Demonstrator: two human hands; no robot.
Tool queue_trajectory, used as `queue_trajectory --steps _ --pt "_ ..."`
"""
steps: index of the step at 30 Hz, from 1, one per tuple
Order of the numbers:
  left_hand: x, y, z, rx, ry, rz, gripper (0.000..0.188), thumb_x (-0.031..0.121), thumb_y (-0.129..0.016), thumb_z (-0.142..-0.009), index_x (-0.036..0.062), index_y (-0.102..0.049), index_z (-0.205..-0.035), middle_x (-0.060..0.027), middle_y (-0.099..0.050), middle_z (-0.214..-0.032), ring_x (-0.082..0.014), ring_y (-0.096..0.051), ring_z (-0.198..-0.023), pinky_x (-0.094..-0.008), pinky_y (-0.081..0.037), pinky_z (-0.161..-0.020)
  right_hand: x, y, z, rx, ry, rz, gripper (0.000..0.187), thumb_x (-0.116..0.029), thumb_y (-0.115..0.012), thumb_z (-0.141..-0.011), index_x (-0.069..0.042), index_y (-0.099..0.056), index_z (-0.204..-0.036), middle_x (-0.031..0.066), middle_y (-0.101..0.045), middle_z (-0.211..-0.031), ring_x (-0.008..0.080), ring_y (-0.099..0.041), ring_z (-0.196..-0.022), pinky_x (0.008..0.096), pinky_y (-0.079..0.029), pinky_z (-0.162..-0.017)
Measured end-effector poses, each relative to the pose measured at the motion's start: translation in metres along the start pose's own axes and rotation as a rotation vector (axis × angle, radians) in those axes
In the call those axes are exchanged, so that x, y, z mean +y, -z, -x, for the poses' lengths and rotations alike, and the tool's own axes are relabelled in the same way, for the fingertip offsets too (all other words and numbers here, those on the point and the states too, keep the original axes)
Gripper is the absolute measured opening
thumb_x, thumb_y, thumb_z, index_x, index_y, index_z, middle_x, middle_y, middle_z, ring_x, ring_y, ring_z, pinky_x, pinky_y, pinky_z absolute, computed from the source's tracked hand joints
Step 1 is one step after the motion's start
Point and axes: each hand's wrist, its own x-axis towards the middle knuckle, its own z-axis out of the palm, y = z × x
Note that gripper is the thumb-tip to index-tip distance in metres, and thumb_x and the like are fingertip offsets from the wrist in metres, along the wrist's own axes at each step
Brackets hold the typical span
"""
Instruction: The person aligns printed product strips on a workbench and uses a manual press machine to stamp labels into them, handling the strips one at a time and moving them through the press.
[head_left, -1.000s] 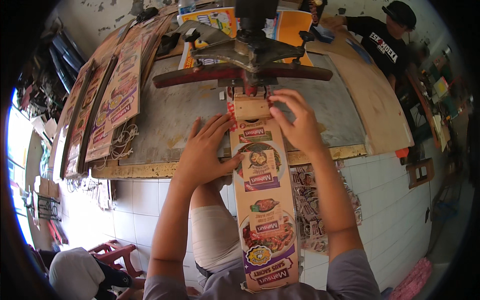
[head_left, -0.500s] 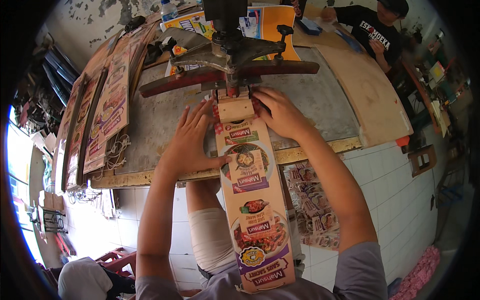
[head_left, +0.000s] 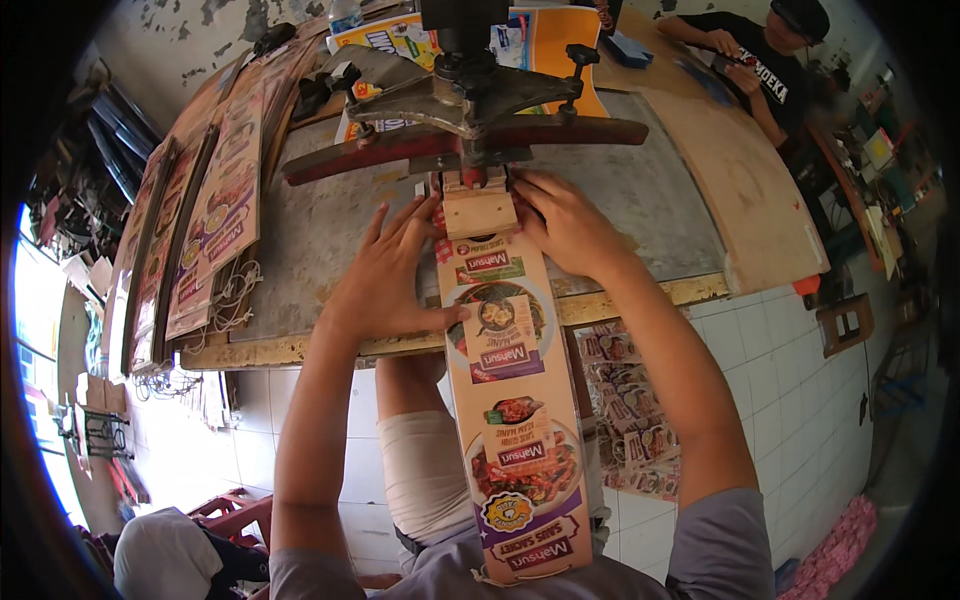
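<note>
A long printed cardboard strip (head_left: 505,400) with food pictures runs from my lap up onto the work table. Its far end sits under a wooden block (head_left: 478,212) beneath a metal press head (head_left: 474,150) with a curved red bar. My left hand (head_left: 392,270) is open along the strip's left edge, fingers spread toward the block and thumb tip at the edge. On the other side, my right hand (head_left: 570,225) grips the strip's far right edge beside the block, fingers close together. The right fingertips are partly hidden near the block.
More printed strips (head_left: 222,215) with white strings are stacked at the table's left. Several printed pieces (head_left: 628,410) lie below the table at right. A brown board (head_left: 725,190) covers the table's right side. A co-worker in a black shirt (head_left: 775,75) sits at the far right.
The view has shifted slightly. Both my hands keep nearly the same places along the strip. At the far right, the co-worker's hands have come closer together.
</note>
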Motion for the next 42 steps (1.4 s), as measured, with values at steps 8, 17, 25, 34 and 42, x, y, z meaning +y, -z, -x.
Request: queue_trajectory --steps 8,17,25,34,42 --pt "-0.003 -0.006 0.0 0.008 0.003 0.008 0.134 0.067 -0.083 -0.069 -0.0036 -0.024 -0.167 -0.0218 -0.067 -0.142 -0.0382 -0.037 -0.16 -0.0604 -0.012 -0.137 -0.002 0.002 -0.001 -0.007 0.001 0.028 0.041 -0.013 -0.065 -0.101 0.008 -0.067 -0.136 0.0236 -0.063 -0.148 0.0416 -0.062 -0.133 0.0467 -0.051 -0.113" --pt "-0.003 -0.003 0.002 -0.015 0.014 0.022 0.121 0.071 -0.082 -0.072 -0.005 -0.04 -0.156 -0.0231 -0.047 -0.166 -0.0392 -0.035 -0.161 -0.0599 -0.014 -0.137 -0.004 0.003 -0.004 -0.026 -0.006 -0.027 0.04 -0.011 -0.063 -0.102 0.009 -0.067 -0.136 0.0242 -0.063 -0.147 0.0424 -0.063 -0.132 0.0471 -0.053 -0.112" --pt "-0.006 -0.008 0.005 0.038 0.025 0.016 0.123 0.073 -0.08 -0.073 -0.0068 -0.04 -0.157 -0.024 -0.041 -0.17 -0.0381 -0.034 -0.162 -0.057 -0.015 -0.138 -0.008 0.007 -0.005 -0.006 -0.004 -0.045 0.038 -0.017 -0.062 -0.104 0.003 -0.069 -0.136 0.0216 -0.066 -0.143 0.0416 -0.064 -0.129 0.0475 -0.053 -0.111" --pt "-0.008 -0.009 0.007 0.035 -0.003 0.0 0.119 0.075 -0.079 -0.072 -0.0099 -0.05 -0.151 -0.0263 -0.04 -0.17 -0.0389 -0.034 -0.161 -0.0579 -0.018 -0.136 -0.036 0.016 -0.008 0.034 0.065 -0.134 0.041 -0.022 -0.083 -0.095 -0.006 -0.07 -0.13 0.0119 -0.07 -0.131 0.0357 -0.068 -0.121 0.0459 -0.055 -0.104" --pt "-0.01 -0.013 0.009 0.063 0.003 -0.005 0.122 0.076 -0.08 -0.071 -0.0115 -0.048 -0.151 -0.0284 -0.04 -0.169 -0.0395 -0.033 -0.162 -0.0579 -0.017 -0.136 -0.037 0.012 -0.008 0.029 0.027 -0.256 0.044 -0.019 -0.084 -0.094 -0.006 -0.068 -0.133 0.0121 -0.071 -0.13 0.035 -0.071 -0.118 0.0443 -0.059 -0.098"
